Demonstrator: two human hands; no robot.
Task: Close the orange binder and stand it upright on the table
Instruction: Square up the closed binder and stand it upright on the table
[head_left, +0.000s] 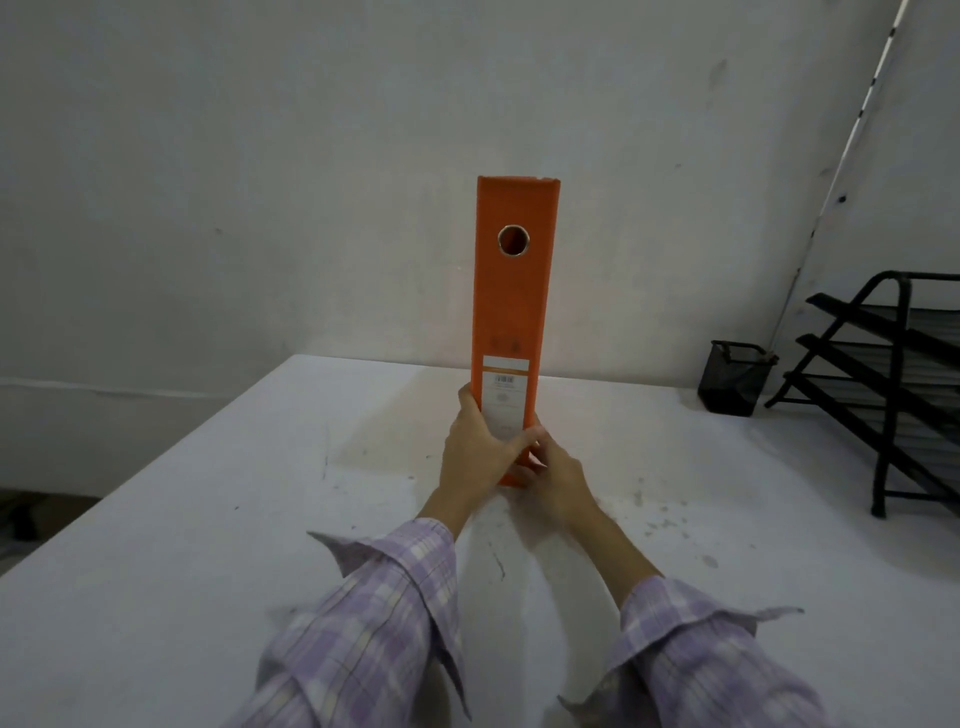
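The orange binder (511, 306) is closed and stands upright on the white table (208, 519), its spine with the round finger hole and a white label facing me. My left hand (480, 447) wraps the lower left of the spine, thumb across its front. My right hand (553, 475) holds the bottom right corner at the table surface. Both hands touch the binder near its base.
A black mesh pen cup (732, 376) stands at the back right of the table. A black tiered paper tray (883, 379) sits at the far right edge. A white wall rises behind the table; the table's left edge runs diagonally.
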